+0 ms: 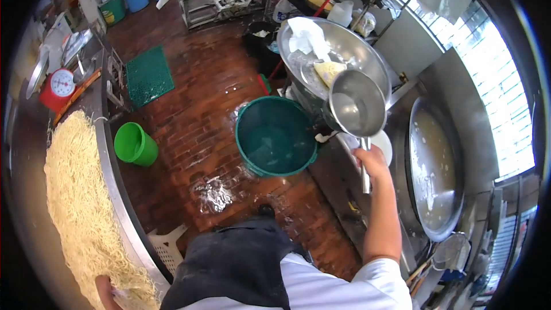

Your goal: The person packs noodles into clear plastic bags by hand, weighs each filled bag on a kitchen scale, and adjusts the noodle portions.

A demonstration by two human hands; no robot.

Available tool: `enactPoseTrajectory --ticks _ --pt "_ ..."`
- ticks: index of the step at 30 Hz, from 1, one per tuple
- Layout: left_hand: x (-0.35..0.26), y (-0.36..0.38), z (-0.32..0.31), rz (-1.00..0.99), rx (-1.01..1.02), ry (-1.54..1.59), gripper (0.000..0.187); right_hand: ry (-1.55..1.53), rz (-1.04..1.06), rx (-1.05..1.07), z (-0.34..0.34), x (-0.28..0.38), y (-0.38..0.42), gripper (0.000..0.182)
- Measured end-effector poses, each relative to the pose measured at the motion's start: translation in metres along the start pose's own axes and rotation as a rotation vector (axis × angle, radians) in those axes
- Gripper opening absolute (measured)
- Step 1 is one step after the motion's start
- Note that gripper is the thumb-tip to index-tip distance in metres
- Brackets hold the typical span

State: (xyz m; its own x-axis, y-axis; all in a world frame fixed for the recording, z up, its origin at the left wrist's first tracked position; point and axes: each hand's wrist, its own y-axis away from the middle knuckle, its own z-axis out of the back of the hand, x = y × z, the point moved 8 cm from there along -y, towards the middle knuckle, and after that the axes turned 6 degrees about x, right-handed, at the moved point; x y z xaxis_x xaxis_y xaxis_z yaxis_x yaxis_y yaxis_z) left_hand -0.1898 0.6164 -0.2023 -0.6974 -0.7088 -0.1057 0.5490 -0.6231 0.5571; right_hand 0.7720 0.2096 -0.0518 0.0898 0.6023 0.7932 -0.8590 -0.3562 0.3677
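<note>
My right hand (pixel 374 164) is closed round the tubular handle of a deep steel dipper (pixel 357 103). The dipper's bowl overlaps the near rim of a wide steel basin (pixel 376 69). Inside that basin lie a white cloth (pixel 307 37) and a yellowish piece (pixel 330 72). At the lower left edge, what appears to be my left hand (pixel 107 291) rests at a long heap of pale noodles (pixel 86 195) on a steel-edged table. Its fingers are mostly hidden, and something whitish beside it is too blurred to name.
A large green tub (pixel 276 163) stands on the wet brick floor, with a bright green bucket (pixel 135 144) to its left. At right is a big wok (pixel 434 195) with cloudy liquid. A red scale (pixel 57 89) sits on the left table; a green mat (pixel 149 76) lies beyond.
</note>
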Motion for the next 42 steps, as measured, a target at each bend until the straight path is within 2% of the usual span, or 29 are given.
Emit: enactPoseTrajectory --ticks 3,7,8,9,12,15,17,19,25,28,29,31,33,34,36,37,38,40,42 --pt "-0.022 -0.02 -0.003 -0.629 -0.088 -0.344 0.016 0.011 -0.053 -0.142 0.054 -0.052 -0.005 0.016" --pt "-0.023 -0.012 -0.004 -0.698 -0.282 -0.585 0.015 -0.07 -0.133 -0.234 0.102 -0.107 -0.013 0.015" --pt "-0.024 -0.008 -0.007 -0.758 -0.347 -0.693 0.015 -0.06 -0.148 -0.245 0.114 -0.129 -0.021 0.015" --pt "-0.028 0.012 -0.015 -0.909 -0.481 -0.936 0.015 -0.051 -0.168 -0.257 0.125 -0.151 -0.027 0.015" --pt "-0.019 0.013 -0.016 -0.642 -0.369 -0.99 0.017 -0.093 -0.216 -0.307 0.137 -0.178 -0.025 0.016" --pt "-0.027 0.039 -0.029 -0.821 -0.519 -1.226 0.018 -0.222 -0.279 -0.361 0.14 -0.204 -0.019 0.016" --pt "-0.036 0.015 -0.029 -0.898 -0.631 -1.375 0.024 -0.244 -0.282 -0.379 0.144 -0.215 -0.008 0.016" --pt "-0.038 0.005 -0.028 -0.77 -0.47 -1.291 0.019 -0.241 -0.293 -0.424 0.153 -0.24 0.003 0.014" --pt "-0.042 -0.004 -0.029 -0.578 -0.368 -1.295 0.016 -0.19 -0.297 -0.387 0.158 -0.262 0.018 0.015" --pt "-0.027 -0.013 -0.03 -0.482 -0.32 -1.459 0.022 -0.242 -0.299 -0.363 0.15 -0.275 0.015 0.013" --pt "-0.014 -0.012 -0.036 -0.522 -0.235 -1.612 0.021 -0.243 -0.302 -0.351 0.151 -0.281 0.011 0.013" --pt "0.001 -0.008 -0.008 -0.421 -0.229 -0.607 0.017 -0.242 -0.32 -0.328 0.147 -0.281 0.004 0.014" --pt "0.044 -0.004 0.003 -0.268 -0.206 0.393 0.021 -0.215 -0.291 -0.312 0.145 -0.27 -0.006 0.014" --pt "0.032 0.01 0.012 -0.465 -0.406 -0.141 0.021 -0.2 -0.277 -0.302 0.144 -0.265 -0.012 0.013" --pt "0.013 0.031 -0.011 -0.77 -0.723 -1.263 0.024 -0.184 -0.281 -0.263 0.144 -0.275 -0.033 0.013" --pt "0.026 0.014 0.0 -0.617 -0.524 -0.914 0.021 -0.169 -0.282 -0.24 0.142 -0.265 -0.037 0.013" --pt "0.044 0.001 0.009 -0.45 -0.418 -0.558 0.02 -0.153 -0.281 -0.214 0.139 -0.258 -0.044 0.013" --pt "0.08 0.02 0.012 -0.571 -0.296 0.547 0.022 -0.166 -0.295 -0.189 0.137 -0.273 -0.062 0.019" --pt "0.088 0.039 0.013 -0.473 -0.476 0.475 0.031 -0.166 -0.365 -0.156 0.137 -0.279 -0.07 0.026"
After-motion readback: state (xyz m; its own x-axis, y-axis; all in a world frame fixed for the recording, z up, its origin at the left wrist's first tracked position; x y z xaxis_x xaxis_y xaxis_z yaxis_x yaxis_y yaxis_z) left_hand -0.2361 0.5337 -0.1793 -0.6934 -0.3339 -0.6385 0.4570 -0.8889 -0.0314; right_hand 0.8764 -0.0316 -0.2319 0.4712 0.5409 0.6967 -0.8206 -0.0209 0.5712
